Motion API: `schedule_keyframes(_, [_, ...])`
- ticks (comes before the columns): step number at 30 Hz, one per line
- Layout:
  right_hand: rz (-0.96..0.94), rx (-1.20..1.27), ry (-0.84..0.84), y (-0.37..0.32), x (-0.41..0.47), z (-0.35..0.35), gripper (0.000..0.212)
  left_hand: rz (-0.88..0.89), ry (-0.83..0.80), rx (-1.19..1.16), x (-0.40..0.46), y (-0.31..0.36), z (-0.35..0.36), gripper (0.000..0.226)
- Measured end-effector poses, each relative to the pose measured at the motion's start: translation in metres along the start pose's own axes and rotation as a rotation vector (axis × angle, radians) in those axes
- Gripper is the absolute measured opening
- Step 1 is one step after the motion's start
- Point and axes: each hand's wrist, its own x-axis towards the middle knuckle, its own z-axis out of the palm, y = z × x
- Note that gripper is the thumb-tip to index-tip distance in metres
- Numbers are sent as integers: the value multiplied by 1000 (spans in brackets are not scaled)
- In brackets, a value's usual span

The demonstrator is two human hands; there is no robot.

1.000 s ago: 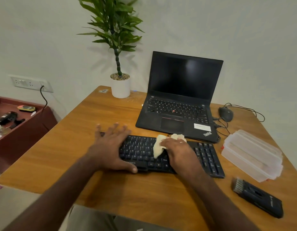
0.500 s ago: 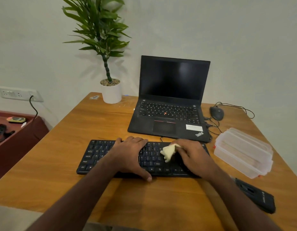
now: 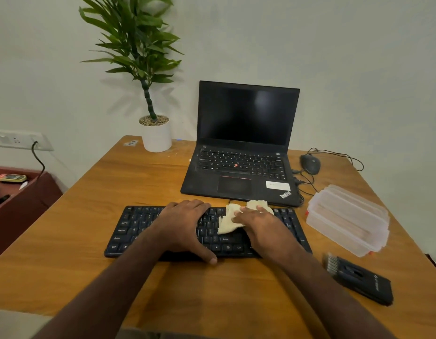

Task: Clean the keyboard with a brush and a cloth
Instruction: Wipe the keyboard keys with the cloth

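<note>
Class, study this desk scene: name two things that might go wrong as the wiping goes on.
1. The right hand presses the cloth onto the keyboard; its loose folds might snag a keycap.
2. The laptop sits just behind the keyboard; a forward stroke could bump its front edge or the cables beside it.

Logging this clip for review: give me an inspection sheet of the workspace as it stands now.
Surface: wooden table.
Job's things: black keyboard near the front edge; cloth on its keys; brush lying to its right.
Clutter: laptop open, screen dark; clear lidded containers; potted plant.
Grip: left hand flat, steadying the keyboard; right hand pressing the cloth.
Cables: mouse lead beside the laptop.
Surroundings: wall socket, plain wall, side cabinet.
</note>
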Motion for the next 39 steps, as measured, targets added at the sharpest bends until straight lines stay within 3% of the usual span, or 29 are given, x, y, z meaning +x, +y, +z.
schedule_keyframes(4, [-167, 72, -125, 25, -18, -13, 35, -2, -4, -1, 0, -1, -1, 142])
schedule_keyframes(7, [-159, 124, -164, 50, -26, -29, 29, -1, 2, 1, -2, -1, 0, 141])
schedule_keyframes(9, [-59, 150, -26, 61, -24, -39, 23, -2, 5, 0, -3, -1, 0, 141])
schedule_keyframes(12, [118, 238, 328, 54, -17, -37, 25, 2, 18, -4, -3, 0, 2, 141])
schedule_keyframes(14, [145, 295, 415, 32, -13, -27, 30, -11, 17, -8, -5, 1, 4, 141])
schedule_keyframes(18, [47, 92, 89, 6, -18, -4, 39, -23, 24, -23, -9, -1, 8, 140])
schedule_keyframes(20, [92, 11, 45, 18, -31, -5, 40, -27, 22, -28, -9, -1, 7, 139])
schedule_keyframes(27, [414, 29, 242, 55, -50, -30, 32, -15, 40, -49, -7, -3, 8, 141])
schedule_keyframes(30, [369, 82, 292, 43, -49, -29, 34, -19, 41, -43, -7, -3, 9, 141])
schedule_keyframes(34, [293, -52, 88, 32, -56, -12, 41, -23, 23, -37, -8, 0, 5, 140])
schedule_keyframes(39, [398, 8, 255, 47, -44, -24, 36, -33, 14, -39, -8, 1, 5, 139])
